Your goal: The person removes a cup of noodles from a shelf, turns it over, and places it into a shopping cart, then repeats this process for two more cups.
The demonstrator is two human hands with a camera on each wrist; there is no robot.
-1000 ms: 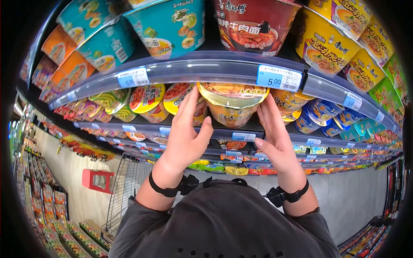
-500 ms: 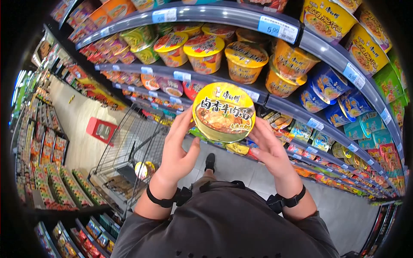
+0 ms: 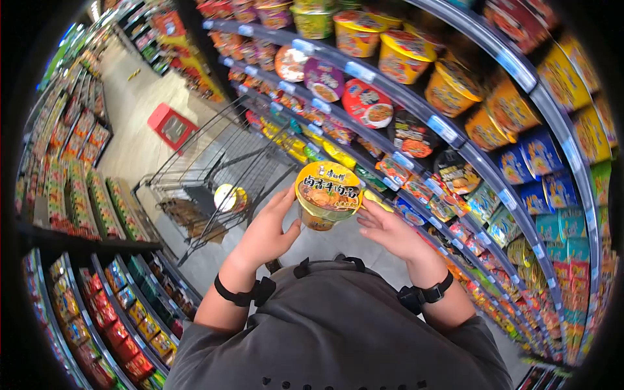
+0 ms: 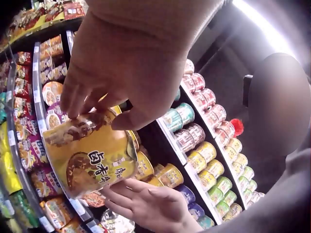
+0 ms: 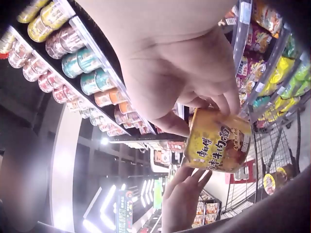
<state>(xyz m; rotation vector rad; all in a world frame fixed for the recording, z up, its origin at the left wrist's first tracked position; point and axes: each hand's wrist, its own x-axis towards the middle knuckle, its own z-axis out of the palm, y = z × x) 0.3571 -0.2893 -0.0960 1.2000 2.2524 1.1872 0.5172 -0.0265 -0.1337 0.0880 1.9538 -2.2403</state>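
Observation:
A yellow instant noodle cup (image 3: 328,192) with its printed lid facing up is held in front of the body, at the lower end of the shelf bay. My left hand (image 3: 266,227) grips its left side; in the left wrist view, the fingers and thumb of the left hand (image 4: 126,73) bend onto the cup (image 4: 92,155). On the opposite side, my right hand (image 3: 396,231) touches the cup near the rim with mostly straight fingers. In the right wrist view, the right hand (image 5: 184,77) partly covers the cup (image 5: 218,141).
A wire shopping cart (image 3: 214,156) stands ahead on the left with a round yellow-lidded cup (image 3: 230,198) in it. Shelves of noodle cups (image 3: 406,55) and packets curve along the right. A red box-like stand (image 3: 172,127) sits on the floor beyond. Low racks (image 3: 117,305) line the left.
The noodle cup has come out from the shelf and down, carried between both hands. The head view has swung left toward the cart, and the right hand's fingers now sit looser at the cup.

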